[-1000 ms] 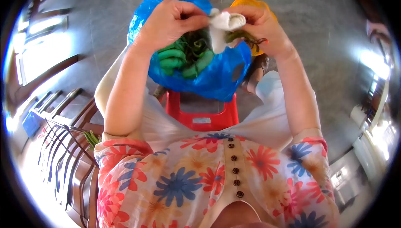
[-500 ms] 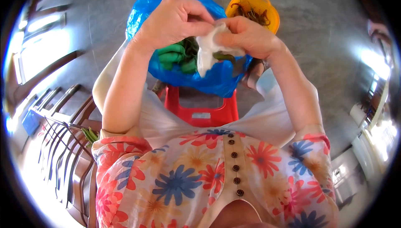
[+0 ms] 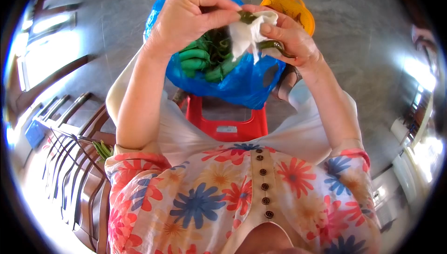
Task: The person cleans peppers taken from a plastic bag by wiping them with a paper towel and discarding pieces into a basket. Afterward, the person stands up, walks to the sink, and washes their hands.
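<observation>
Your left hand [image 3: 186, 14] had risen from half a second earlier, its grip pinching the green chili [image 3: 274, 45] and white cloth [image 3: 249, 30] that your right hand [image 3: 293, 40] clasped, at twelve o'clock above the blue bag [image 3: 242, 86]; wiping seemed underway.

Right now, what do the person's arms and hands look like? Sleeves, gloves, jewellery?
Both hands, left hand and right hand, are bare: no gloves, rings or watch visible. Forearms are uncovered. Short sleeves end near the elbows, part of a light blouse printed with red, blue and orange flowers, buttoned down the front.
</observation>
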Tool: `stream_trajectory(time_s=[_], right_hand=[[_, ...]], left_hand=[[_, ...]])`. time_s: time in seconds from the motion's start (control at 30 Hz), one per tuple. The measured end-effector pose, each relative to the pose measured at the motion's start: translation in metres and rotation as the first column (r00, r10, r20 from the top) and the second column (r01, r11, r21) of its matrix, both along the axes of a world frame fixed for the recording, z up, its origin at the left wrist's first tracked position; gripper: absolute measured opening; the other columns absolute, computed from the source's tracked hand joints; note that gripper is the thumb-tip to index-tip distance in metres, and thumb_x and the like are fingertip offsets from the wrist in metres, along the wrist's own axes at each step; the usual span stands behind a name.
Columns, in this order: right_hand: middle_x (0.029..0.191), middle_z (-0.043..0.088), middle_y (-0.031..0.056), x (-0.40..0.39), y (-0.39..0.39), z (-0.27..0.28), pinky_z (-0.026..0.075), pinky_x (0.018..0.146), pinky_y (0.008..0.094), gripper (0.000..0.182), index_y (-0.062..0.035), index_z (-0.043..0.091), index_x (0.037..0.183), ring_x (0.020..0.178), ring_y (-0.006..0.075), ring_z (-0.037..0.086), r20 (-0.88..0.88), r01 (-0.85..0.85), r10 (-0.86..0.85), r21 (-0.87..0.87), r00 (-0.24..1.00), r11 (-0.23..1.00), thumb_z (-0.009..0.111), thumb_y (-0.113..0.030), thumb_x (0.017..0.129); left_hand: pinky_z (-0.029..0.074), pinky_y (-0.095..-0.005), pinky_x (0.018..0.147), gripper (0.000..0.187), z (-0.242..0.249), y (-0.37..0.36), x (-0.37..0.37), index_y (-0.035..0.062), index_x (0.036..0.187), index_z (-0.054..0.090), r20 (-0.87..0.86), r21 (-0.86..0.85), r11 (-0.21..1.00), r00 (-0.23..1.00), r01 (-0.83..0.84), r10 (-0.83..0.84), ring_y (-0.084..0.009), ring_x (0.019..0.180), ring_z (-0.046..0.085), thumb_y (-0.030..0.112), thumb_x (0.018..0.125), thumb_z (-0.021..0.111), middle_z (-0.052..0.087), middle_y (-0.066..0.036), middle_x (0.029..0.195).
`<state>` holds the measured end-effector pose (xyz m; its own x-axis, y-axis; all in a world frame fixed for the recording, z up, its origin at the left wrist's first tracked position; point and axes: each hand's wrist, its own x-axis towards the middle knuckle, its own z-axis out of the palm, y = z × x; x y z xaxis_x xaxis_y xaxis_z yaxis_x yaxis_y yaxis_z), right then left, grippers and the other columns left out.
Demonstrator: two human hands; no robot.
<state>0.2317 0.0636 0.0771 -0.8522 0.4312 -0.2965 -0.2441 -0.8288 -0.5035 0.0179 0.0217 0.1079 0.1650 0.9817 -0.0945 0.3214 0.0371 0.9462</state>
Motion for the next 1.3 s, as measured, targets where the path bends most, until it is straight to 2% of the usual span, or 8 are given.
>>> stream_trajectory(time_s=[0.33, 0.53, 0.6, 0.63, 0.67, 0.83, 1.13, 1.3], right_hand=[[0.091, 0.062, 0.007, -0.001, -0.003, -0.014, 0.051, 0.068, 0.0234, 0.032, 0.0032, 0.053, 0.108, 0.076, 0.0127, 0.062, 0.129, 0.062, -0.103, 0.287, 0.986, 0.956, 0.058, -0.018, 0.085], [0.094, 0.061, 0.0059, 0.0, -0.002, -0.015, 0.052, 0.062, 0.0268, 0.031, -0.0015, 0.053, 0.109, 0.08, 0.0125, 0.061, 0.147, -0.02, 0.022, -0.019, 0.989, 1.0, 0.055, -0.024, 0.087], [0.097, 0.06, 0.0056, 0.001, -0.002, -0.017, 0.053, 0.061, 0.0278, 0.032, -0.0022, 0.05, 0.113, 0.08, 0.0135, 0.06, 0.146, 0.031, -0.16, 0.636, 0.976, 0.771, 0.053, -0.022, 0.087], [0.1, 0.059, 0.0056, 0.004, -0.001, -0.014, 0.052, 0.06, 0.0276, 0.032, -0.0024, 0.048, 0.115, 0.08, 0.0144, 0.06, 0.097, 0.066, -0.088, 0.213, 0.991, 0.975, 0.051, -0.019, 0.088], [0.103, 0.057, 0.0055, 0.005, 0.0, -0.008, 0.052, 0.059, 0.0273, 0.033, -0.0027, 0.045, 0.118, 0.08, 0.0153, 0.06, 0.079, 0.139, -0.122, -0.271, 0.989, 0.952, 0.049, -0.016, 0.089], [0.1, 0.057, 0.0078, 0.005, 0.001, -0.002, 0.05, 0.064, 0.0261, 0.03, 0.0008, 0.045, 0.116, 0.079, 0.0171, 0.06, 0.053, 0.228, -0.222, -0.167, 0.974, 0.959, 0.046, -0.008, 0.087], [0.09, 0.06, 0.0081, 0.0, 0.003, -0.005, 0.051, 0.063, 0.025, 0.025, 0.001, 0.052, 0.106, 0.076, 0.0138, 0.06, 0.299, 0.193, -0.249, 0.206, 0.921, 0.959, 0.053, -0.015, 0.088], [0.089, 0.06, 0.0064, 0.007, 0.009, -0.012, 0.049, 0.056, 0.0247, 0.027, 0.0004, 0.053, 0.106, 0.07, 0.0126, 0.059, 0.247, 0.17, -0.173, 0.034, 0.953, 0.985, 0.051, -0.021, 0.089]], left_hand=[[0.045, -0.0198, 0.062, 0.023, -0.005, 0.001, 0.003, 0.0017, 0.098, 0.062, 0.152, -0.404, 0.905, 0.985, 0.134, -0.079, -0.006, 0.071, 0.056, 0.014, 0.079, 0.066, 0.061, 0.001, 0.077], [0.048, -0.0222, 0.065, 0.021, -0.014, -0.003, 0.015, 0.0045, 0.095, 0.063, -0.213, 0.081, 0.996, 0.975, -0.044, 0.06, -0.0092, 0.072, 0.059, 0.01, 0.076, 0.067, 0.064, -0.001, 0.079], [0.048, -0.0227, 0.067, 0.022, -0.009, -0.001, 0.021, 0.0053, 0.095, 0.063, -0.269, 0.175, 0.982, 0.956, -0.071, 0.117, -0.0099, 0.073, 0.06, 0.008, 0.073, 0.068, 0.065, -0.002, 0.081], [0.048, -0.0229, 0.068, 0.023, -0.009, -0.001, 0.023, 0.0057, 0.094, 0.063, -0.297, 0.222, 0.972, 0.943, -0.082, 0.148, -0.0103, 0.074, 0.061, 0.007, 0.072, 0.069, 0.065, -0.002, 0.081], [0.048, -0.0231, 0.068, 0.022, -0.009, -0.001, 0.023, 0.0057, 0.094, 0.063, -0.264, 0.237, 0.964, 0.947, -0.123, 0.186, -0.0102, 0.074, 0.061, 0.007, 0.072, 0.068, 0.065, -0.002, 0.081], [0.048, -0.0238, 0.07, 0.021, -0.01, -0.003, 0.028, 0.0041, 0.093, 0.063, -0.191, 0.289, 0.939, 0.95, -0.188, 0.249, -0.0108, 0.075, 0.06, 0.008, 0.073, 0.068, 0.065, -0.004, 0.083], [0.047, -0.0221, 0.07, 0.026, -0.022, -0.004, 0.024, 0.0027, 0.099, 0.063, 0.157, -0.317, 0.947, 0.983, -0.046, 0.1, -0.008, 0.076, 0.058, 0.013, 0.076, 0.068, 0.064, -0.003, 0.085], [0.047, -0.0222, 0.063, 0.021, -0.017, -0.006, 0.035, 0.0033, 0.093, 0.063, -0.25, 0.115, 0.987, 0.958, -0.116, 0.142, -0.01, 0.07, 0.059, 0.009, 0.074, 0.068, 0.064, -0.003, 0.083]])
